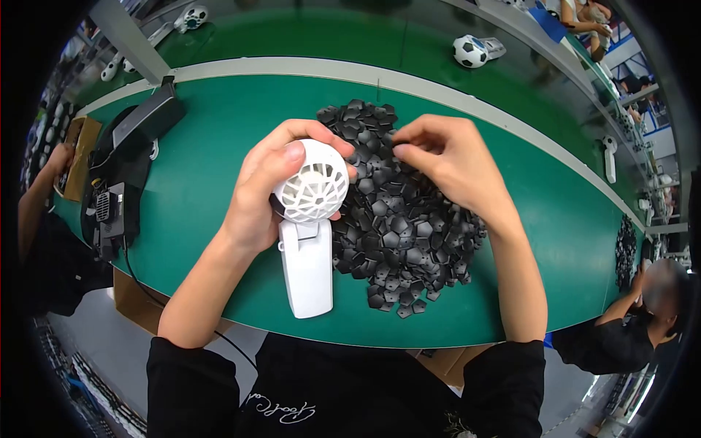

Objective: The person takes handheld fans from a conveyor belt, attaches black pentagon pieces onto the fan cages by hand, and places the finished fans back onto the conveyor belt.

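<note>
Clock positions refer to the centre of the view. At the far left, between 9 and 10 o'clock, a co-worker's hand (60, 158) is at a cardboard box (88, 150). Black equipment (111, 219) stands at 9 o'clock on the green table (208, 117); a grey case (150, 117) sits at 10 o'clock. The left hand (255, 182) is at 10 o'clock, its fingers and thumb curled around the ball-shaped, slotted head of the white housing (314, 190). The housing is just left of centre, its handle (308, 277) pointing to 6 o'clock. Immediately right, a pile of black pentagonal pieces (394, 233) extends from 12 to 5 o'clock. The right hand (456, 160), at 2 o'clock, pinches a black piece between thumb and forefinger at the pile's edge; the fingertips hide most of it. A black-and-white ball unit (471, 52) lies at 1 o'clock, beyond the white rail (511, 135). A second co-worker (610, 343) sits between 3 and 4 o'clock.
</note>
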`<state>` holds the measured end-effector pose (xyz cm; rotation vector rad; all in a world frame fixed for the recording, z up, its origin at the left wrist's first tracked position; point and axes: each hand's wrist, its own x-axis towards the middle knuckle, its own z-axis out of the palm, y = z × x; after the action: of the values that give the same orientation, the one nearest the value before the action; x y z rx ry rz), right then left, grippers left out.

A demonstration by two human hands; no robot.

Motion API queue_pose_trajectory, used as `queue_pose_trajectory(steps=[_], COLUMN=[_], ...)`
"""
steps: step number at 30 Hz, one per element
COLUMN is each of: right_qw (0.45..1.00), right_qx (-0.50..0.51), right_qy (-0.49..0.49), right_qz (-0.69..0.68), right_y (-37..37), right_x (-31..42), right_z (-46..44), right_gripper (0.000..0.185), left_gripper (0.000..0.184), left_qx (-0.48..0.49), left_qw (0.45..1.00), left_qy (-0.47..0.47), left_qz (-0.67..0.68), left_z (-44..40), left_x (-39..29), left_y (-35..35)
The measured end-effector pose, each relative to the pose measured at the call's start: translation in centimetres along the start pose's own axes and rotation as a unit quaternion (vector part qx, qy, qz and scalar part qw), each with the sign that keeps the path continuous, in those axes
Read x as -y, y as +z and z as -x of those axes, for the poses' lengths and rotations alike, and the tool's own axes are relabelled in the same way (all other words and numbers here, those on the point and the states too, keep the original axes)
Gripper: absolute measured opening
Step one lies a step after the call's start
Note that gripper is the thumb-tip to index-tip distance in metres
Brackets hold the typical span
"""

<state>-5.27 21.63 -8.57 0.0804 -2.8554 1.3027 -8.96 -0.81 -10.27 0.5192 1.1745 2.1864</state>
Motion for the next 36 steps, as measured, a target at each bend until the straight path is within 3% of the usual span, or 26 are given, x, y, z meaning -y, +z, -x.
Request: queue_pose_trajectory(steps=[3,4,7,10,11,13,15,18,20,24,27,28,30,34,36], right_qw=[0.965,0.964,0.951,0.938,0.930,0.935,0.938,0.951,0.956,0.935,0.998,0.998,0.966,0.979,0.984], right_qx=[-0.049,-0.048,-0.146,-0.151,-0.151,-0.111,-0.029,-0.039,-0.042,-0.088,0.058,0.050,-0.121,-0.063,-0.044], right_qy=[-0.022,-0.024,-0.187,-0.254,-0.287,-0.286,-0.284,-0.254,-0.240,-0.323,-0.039,-0.041,-0.065,-0.019,0.002], right_qz=[-0.258,-0.259,-0.200,-0.181,-0.169,-0.176,-0.195,-0.172,-0.164,-0.116,-0.011,0.003,0.217,0.191,0.173], right_y=[1.1,1.9,4.7,5.8,5.9,5.5,4.8,4.9,5.0,4.4,-0.6,-1.1,-1.1,-0.9,-0.9], right_x=[3.2,3.6,4.4,3.7,3.4,2.6,1.9,2.4,2.4,2.2,2.3,1.4,-1.9,-3.4,-3.6], right_z=[1.2,1.4,1.7,1.7,1.8,1.5,1.3,2.4,2.5,1.8,1.0,0.8,0.1,-0.2,-0.5], right_gripper=[0.022,0.022,0.026,0.027,0.028,0.028,0.029,0.029,0.029,0.025,0.022,0.022,0.020,0.019,0.019], left_gripper=[0.045,0.045,0.045,0.043,0.042,0.039,0.038,0.035,0.035,0.035,0.034,0.034,0.035,0.035,0.036], left_qx=[-0.008,-0.005,-0.009,-0.021,0.006,0.063,0.081,0.095,0.084,0.085,0.092,0.088,0.085,0.060,0.028], left_qw=[1.000,1.000,0.998,0.992,0.966,0.858,0.851,0.834,0.856,0.859,0.859,0.867,0.873,0.885,0.928], left_qy=[0.010,0.019,0.048,0.095,0.160,0.281,0.285,0.295,0.297,0.293,0.304,0.292,0.289,0.271,0.239], left_qz=[-0.009,-0.011,-0.037,-0.081,-0.202,-0.426,-0.434,-0.457,-0.416,-0.410,-0.401,-0.393,-0.384,-0.373,-0.285], left_z=[0.2,0.3,0.4,0.2,0.0,-0.6,-0.4,0.0,0.1,0.3,-0.1,0.3,0.4,0.7,0.5], left_x=[-0.1,-0.1,-0.1,-0.4,-0.8,-1.5,-1.5,-1.3,-1.1,-1.0,-1.1,-1.1,-1.1,-0.9,-0.5], left_y=[0.1,0.1,0.1,-0.2,-0.8,-1.5,-1.3,-1.1,-1.3,-1.4,-0.9,-0.8,-0.6,-0.6,-0.9])
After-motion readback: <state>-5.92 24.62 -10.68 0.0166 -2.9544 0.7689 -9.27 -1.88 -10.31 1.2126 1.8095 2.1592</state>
